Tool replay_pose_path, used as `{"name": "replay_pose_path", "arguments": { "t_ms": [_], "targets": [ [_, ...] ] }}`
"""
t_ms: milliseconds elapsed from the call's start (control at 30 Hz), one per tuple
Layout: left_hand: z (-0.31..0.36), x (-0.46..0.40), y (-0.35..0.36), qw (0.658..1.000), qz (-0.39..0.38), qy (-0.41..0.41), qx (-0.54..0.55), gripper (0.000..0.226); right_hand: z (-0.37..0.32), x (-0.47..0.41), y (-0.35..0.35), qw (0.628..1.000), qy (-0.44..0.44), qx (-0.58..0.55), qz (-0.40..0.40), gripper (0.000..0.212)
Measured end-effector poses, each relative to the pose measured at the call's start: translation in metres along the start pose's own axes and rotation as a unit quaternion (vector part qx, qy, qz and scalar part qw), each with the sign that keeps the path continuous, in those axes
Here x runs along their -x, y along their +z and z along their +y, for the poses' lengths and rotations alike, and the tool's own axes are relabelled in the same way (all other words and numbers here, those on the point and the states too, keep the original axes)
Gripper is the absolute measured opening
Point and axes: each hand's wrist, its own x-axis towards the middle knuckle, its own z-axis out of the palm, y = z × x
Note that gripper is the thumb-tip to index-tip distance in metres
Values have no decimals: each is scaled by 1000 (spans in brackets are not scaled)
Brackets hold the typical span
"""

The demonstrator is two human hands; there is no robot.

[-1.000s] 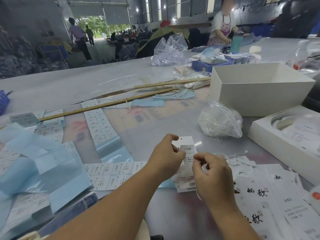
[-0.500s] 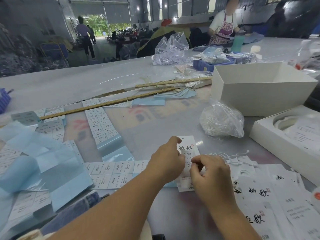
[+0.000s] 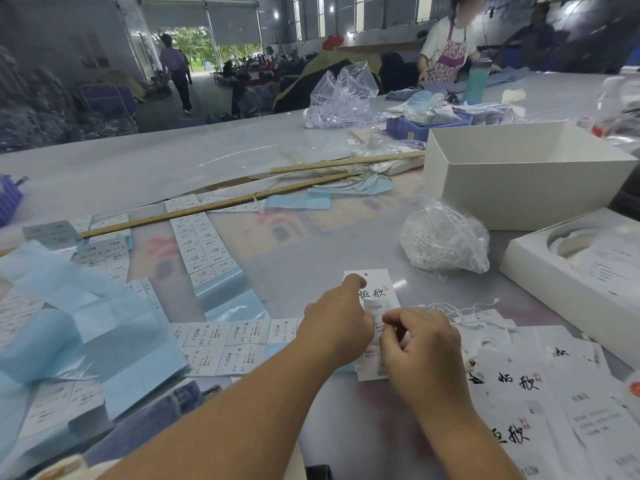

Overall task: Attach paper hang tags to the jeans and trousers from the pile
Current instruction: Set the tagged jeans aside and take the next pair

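From the head camera we look down at a pale grey worktop (image 3: 145, 171) with both our bare forearms reaching in from the near edge. Our left hand (image 3: 337, 323) rests on a white paper hang tag (image 3: 379, 292) lying flat at near centre; its forefinger is stretched along the tag's left edge toward the punched hole, and its other fingers are tucked out of sight beneath the hand, so we cannot tell how they lie. Our right hand (image 3: 420, 355) covers the tag's lower right, thumb and forefinger drawn together as if pinching a small sticker on the tag, though the hand hides most of it. The tag's black brush lettering and the print "1103#" show between the hands; its lower half is hidden.

To the left lie sheets of size stickers (image 3: 225, 344) on blue backing, their small print too fine to read. To the near right a heap of loose tags (image 3: 512, 386) with white strings runs off the edge. Beyond sit a clear bag of strings (image 3: 445, 237) and an open white box (image 3: 519, 174). Two wooden rulers (image 3: 221, 204) cross the middle. Blue denim (image 3: 149, 420) shows at the near edge, mostly cut off.
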Motion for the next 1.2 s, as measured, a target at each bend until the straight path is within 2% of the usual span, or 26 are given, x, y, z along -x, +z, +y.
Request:
{"name": "replay_pose_path", "arguments": {
  "t_ms": [533,800,967,1033,1133,1200],
  "targets": [
    [2,-2,3,997,18,0,-69,46,0,2,4,998,19,47,-23,14],
    [-5,-3,-6,995,25,-83,-50,50,-3,1,3,995,43,76,-44,10],
    [-7,-3,-5,996,0,-87,-26,43,1,0,3,994,34,95,-37,11],
    [-7,-3,-6,996,-5,-87,-13,42,1,2,5,989,25,124,-77,21],
    [-9,-4,-6,996,-15,-86,-4,46,5,3,8,978,58,157,-124,49],
    [-8,-4,-6,997,-9,-79,-16,49,5,3,8,975,70,176,-120,49]
  ]
}}
